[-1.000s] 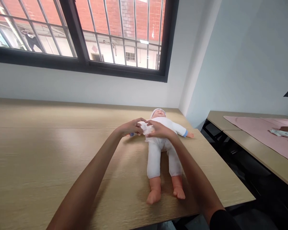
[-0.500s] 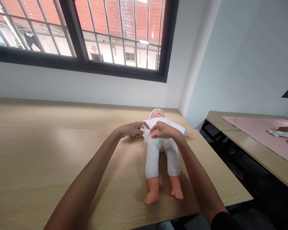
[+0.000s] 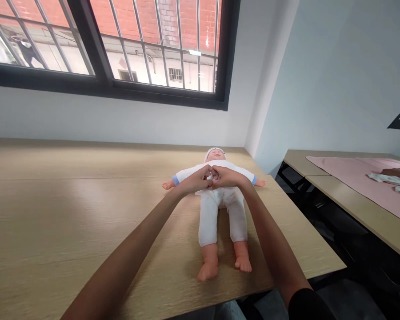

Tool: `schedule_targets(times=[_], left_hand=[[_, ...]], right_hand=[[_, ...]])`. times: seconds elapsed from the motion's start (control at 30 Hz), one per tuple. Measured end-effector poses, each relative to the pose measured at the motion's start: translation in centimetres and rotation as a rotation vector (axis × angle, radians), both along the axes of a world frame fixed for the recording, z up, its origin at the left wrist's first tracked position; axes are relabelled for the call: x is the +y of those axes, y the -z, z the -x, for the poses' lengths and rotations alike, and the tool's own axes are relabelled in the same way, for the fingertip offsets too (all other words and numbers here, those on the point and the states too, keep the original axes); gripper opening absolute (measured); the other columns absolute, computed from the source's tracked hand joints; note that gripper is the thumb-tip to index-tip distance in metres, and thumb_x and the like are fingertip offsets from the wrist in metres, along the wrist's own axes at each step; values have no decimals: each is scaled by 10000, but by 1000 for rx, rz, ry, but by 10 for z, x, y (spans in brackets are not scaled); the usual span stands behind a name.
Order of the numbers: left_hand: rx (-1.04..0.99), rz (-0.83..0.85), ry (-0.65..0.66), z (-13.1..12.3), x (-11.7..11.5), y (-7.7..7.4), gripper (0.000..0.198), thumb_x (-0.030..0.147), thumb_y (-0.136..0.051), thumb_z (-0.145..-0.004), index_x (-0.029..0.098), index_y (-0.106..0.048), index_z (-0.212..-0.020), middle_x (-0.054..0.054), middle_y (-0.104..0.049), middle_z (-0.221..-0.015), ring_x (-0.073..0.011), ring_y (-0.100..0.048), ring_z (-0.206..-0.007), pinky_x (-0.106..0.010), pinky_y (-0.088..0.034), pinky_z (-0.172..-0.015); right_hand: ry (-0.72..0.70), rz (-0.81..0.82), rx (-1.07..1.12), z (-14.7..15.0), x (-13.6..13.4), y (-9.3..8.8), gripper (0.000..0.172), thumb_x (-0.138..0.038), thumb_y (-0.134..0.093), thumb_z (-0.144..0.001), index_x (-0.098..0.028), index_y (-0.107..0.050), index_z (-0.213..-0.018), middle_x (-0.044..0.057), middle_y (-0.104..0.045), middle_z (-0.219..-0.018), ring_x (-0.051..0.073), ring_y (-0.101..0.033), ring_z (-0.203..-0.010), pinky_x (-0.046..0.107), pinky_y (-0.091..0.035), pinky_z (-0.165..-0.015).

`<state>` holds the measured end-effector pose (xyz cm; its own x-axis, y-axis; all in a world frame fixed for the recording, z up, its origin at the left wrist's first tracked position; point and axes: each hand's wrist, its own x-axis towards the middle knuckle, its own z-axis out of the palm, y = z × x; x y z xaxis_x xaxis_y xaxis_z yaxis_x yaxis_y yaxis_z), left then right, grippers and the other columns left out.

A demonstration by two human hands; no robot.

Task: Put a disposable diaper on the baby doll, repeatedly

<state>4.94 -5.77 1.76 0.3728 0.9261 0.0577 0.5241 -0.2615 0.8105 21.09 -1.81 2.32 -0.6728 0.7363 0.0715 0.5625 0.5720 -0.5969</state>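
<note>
A baby doll (image 3: 208,222) lies on its back, feet toward me, in a white top with blue cuffs and a white cap. Around its hips is a white diaper (image 3: 224,195). My left hand (image 3: 199,179) is over the doll's waist with its fingers pinched on the diaper's upper edge. From the other side my right hand (image 3: 226,177) meets it, also with curled fingers at the diaper's waist. The fingertips of both hands nearly touch, and they partly hide the diaper's front and the doll's belly.
The wooden table (image 3: 70,222) ends at a right edge close to the doll. Across a gap, another table (image 3: 336,191) carries a pink mat (image 3: 343,178), small printed clothes (image 3: 386,178) and another person's hand (image 3: 396,173). A barred window (image 3: 160,44) is behind.
My left hand has moved right, from the diaper's left side to the middle of the waist, beside my right hand. The doll's left-side arm has come into view.
</note>
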Motion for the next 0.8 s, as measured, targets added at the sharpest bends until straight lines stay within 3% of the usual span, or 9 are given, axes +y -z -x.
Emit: schedule_targets(times=[0.13,0.3,0.43,0.57,0.8], left_hand=[[81,-124,-12,-7,-3,2,194,247,-521,-724,203,-491,-911,-3,-522,-804,-156,-498,-706,-270,-404,-605],[37,-136,-43,-6,-1,4,239,322,-586,-732,208,-465,-904,9,-529,-763,-164,-528,-711,-267,-410,-600],[-23,-99,-79,-4,0,6,351,358,-656,-698,214,-473,-960,6,-563,-803,-167,-555,-738,-250,-414,-582],[-11,-86,-128,-1,4,8,329,405,-707,-662,192,-536,-845,5,-553,-741,-139,-520,-650,-230,-366,-532],[-38,-106,-153,-6,6,9,329,440,-737,-614,163,-619,-744,-17,-601,-710,-141,-530,-638,-243,-369,-545]], right_hand=[[-98,147,112,-13,1,-4,331,-173,-733,-631,-178,-534,-895,-15,-596,-864,137,-570,-785,271,-480,-700],[-164,280,196,-32,-2,-19,516,-99,-671,-675,-193,-534,-1163,61,-611,-1137,183,-605,-1035,303,-526,-826],[-31,152,180,-48,-2,-27,596,-98,-671,-684,-210,-520,-1250,85,-604,-1182,216,-584,-1105,335,-523,-877],[100,59,98,-60,-3,-29,663,-136,-673,-705,-227,-465,-1328,92,-600,-1186,229,-591,-1081,366,-499,-902],[149,-1,45,-62,-13,-38,709,-172,-668,-712,-240,-410,-1369,98,-570,-1217,232,-596,-1018,349,-493,-841]])
